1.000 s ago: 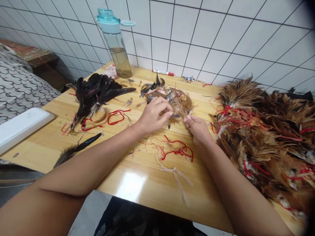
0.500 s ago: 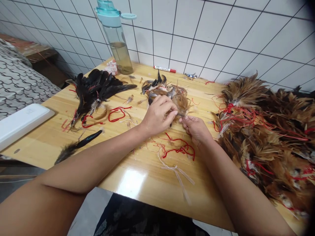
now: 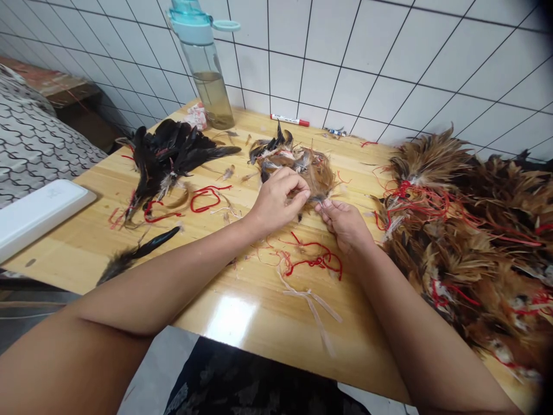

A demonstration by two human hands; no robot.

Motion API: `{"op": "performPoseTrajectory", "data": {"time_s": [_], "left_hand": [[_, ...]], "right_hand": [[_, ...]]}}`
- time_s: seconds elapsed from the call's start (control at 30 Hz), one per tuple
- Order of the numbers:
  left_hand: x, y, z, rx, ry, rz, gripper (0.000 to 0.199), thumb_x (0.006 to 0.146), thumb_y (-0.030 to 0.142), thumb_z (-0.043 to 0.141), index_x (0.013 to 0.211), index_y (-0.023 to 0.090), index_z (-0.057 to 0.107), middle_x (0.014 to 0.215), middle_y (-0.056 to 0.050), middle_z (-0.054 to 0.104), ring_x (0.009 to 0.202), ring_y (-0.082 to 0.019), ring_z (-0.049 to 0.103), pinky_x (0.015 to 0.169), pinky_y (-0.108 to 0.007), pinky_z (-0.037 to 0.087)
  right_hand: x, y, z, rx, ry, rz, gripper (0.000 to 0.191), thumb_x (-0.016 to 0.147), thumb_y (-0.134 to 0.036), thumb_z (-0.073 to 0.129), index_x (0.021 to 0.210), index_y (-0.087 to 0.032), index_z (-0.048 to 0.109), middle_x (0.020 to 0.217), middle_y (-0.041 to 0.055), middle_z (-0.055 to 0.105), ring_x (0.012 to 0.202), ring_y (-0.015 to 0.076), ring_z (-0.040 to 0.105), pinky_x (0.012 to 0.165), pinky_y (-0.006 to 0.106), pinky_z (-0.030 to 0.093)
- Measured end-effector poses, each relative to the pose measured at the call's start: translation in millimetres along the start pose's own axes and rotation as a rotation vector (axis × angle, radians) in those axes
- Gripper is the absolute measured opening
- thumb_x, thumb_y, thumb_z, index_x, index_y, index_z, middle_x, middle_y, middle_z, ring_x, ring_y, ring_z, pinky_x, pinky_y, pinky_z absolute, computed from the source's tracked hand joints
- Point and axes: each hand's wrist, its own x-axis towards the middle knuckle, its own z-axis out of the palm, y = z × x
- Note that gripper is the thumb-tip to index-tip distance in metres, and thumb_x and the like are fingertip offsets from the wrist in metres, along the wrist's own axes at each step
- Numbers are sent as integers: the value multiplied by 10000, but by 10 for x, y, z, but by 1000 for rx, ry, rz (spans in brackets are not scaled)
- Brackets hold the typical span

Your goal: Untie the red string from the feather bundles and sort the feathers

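My left hand [image 3: 283,199] is over the near edge of a small pile of brown and black feathers [image 3: 317,170], thumb and fingertips pinched together; what they hold, if anything, is too small to make out. Close beside it on the right, my right hand [image 3: 341,219] pinches the quill end of a small feather [image 3: 318,202] between thumb and forefinger. Tangled red strings [image 3: 317,262] and a white tie strip [image 3: 317,305] lie on the wooden table [image 3: 276,323] below my hands.
Black feathers [image 3: 168,153] lie at the left, near a water bottle [image 3: 211,86] and a white case [image 3: 43,213]. Large brown feather bundles tied with red string [image 3: 466,248] cover the right side. A red marker [image 3: 289,120] rests by the tiled wall.
The fingers of my left hand have shifted slightly left and up, leaving a wider gap to my right fingertips. My right hand has stayed nearly in place.
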Motion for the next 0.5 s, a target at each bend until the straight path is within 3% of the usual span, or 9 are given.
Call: {"op": "performPoseTrajectory", "data": {"time_s": [0.5], "left_hand": [[-4, -10, -16, 218, 48, 148, 135, 885, 216, 508, 781, 181, 585, 854, -71, 603, 864, -200, 518, 836, -370, 407]], "right_hand": [[-50, -43, -17, 17, -178, -12, 351, 665, -507, 691, 720, -165, 633, 507, -64, 383, 464, 67, 230, 460, 251, 120]]}}
